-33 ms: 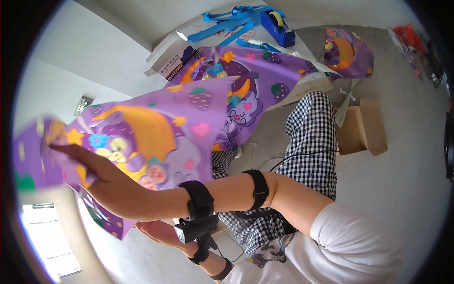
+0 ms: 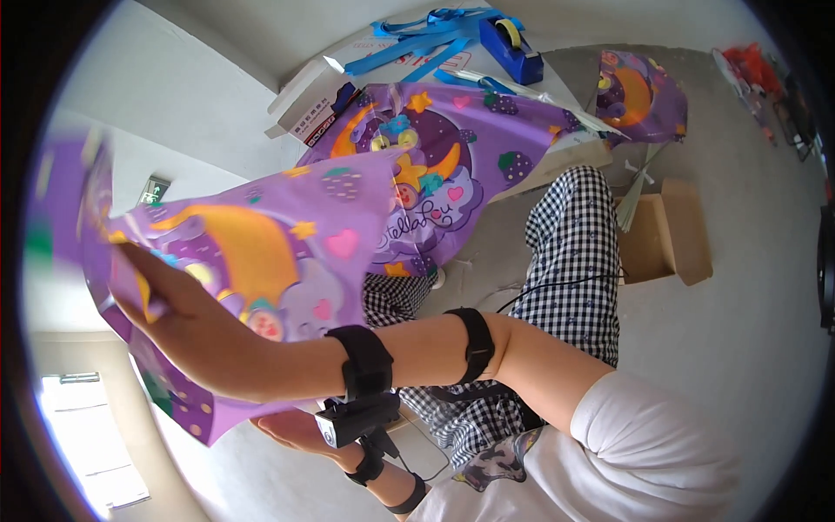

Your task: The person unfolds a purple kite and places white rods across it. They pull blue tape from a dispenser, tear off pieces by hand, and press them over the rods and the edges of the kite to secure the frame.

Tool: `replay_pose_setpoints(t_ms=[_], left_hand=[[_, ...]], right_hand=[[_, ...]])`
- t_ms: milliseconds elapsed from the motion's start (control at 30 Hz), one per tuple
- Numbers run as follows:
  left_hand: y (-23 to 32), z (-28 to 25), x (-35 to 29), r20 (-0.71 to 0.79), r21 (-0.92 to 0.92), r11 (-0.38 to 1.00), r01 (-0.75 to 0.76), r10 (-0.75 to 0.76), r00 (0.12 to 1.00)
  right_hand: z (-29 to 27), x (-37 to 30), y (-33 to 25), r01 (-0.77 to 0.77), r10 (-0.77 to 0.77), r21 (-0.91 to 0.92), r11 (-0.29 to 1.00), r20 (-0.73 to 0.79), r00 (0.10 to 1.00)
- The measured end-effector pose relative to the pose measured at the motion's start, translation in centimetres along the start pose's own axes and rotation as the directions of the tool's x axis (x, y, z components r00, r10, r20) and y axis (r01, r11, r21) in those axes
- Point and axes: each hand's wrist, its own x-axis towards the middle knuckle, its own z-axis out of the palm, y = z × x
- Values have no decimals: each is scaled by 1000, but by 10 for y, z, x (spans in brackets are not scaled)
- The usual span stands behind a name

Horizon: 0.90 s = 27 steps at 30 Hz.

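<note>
Since the earlier frame, the purple sheet (image 2: pixel 335 217) has shifted left across the view, so its right edge covers less of the second sheet (image 2: pixel 513 130) behind it. Its far left end, blurred, has swung upward, and the right hand (image 2: pixel 178 313) has come slightly up and to the right.

At the left of the view, the right hand grips the raised sheet near that end, thumb and fingers closed on the film; the sheet hangs in the air beyond the forearm, with a yellow moon, stars and a pink heart on it. One lower corner hangs down to the left of the left hand (image 2: pixel 300 431). That hand lies below the right forearm, fingers pointing left, just beside the sheet's lower edge; whether it holds or touches the sheet I cannot tell.

Black straps (image 2: pixel 368 361) circle both forearms, and a black device (image 2: pixel 348 426) sits under the right wrist. Checked trousers (image 2: pixel 574 244) cover the person's legs.

Past the raised sheet, the second sheet lies spread out, with white sticks (image 2: pixel 591 122) across its upper right. Beyond are blue ribbons (image 2: pixel 409 52), a blue tape dispenser (image 2: pixel 520 65) and, to the left, a printed box (image 2: pixel 313 109). A third sheet (image 2: pixel 668 96) lies farther right. Nearer, tied thin sticks (image 2: pixel 633 204) lean at an open brown carton (image 2: pixel 694 235).
</note>
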Motion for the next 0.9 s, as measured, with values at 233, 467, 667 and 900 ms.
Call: replay_pose_setpoints(t_ms=[233,467,667,900], left_hand=[[-2,21,36,212,482,734,-479,432,876],[-51,87,47,496,684,608,-403,18,868],[-150,117,32,658,719,553,-422,-345,669],[-218,161,18,675,738,476,-479,-501,541]], right_hand=[[-120,77,-48,-140,220,346,928,-206,953],[-321,42,-58,-203,260,163,966,-558,788],[-444,-7,-67,-151,131,59,987,-838,530],[-475,0,-89,-111,86,44,993,-907,411]])
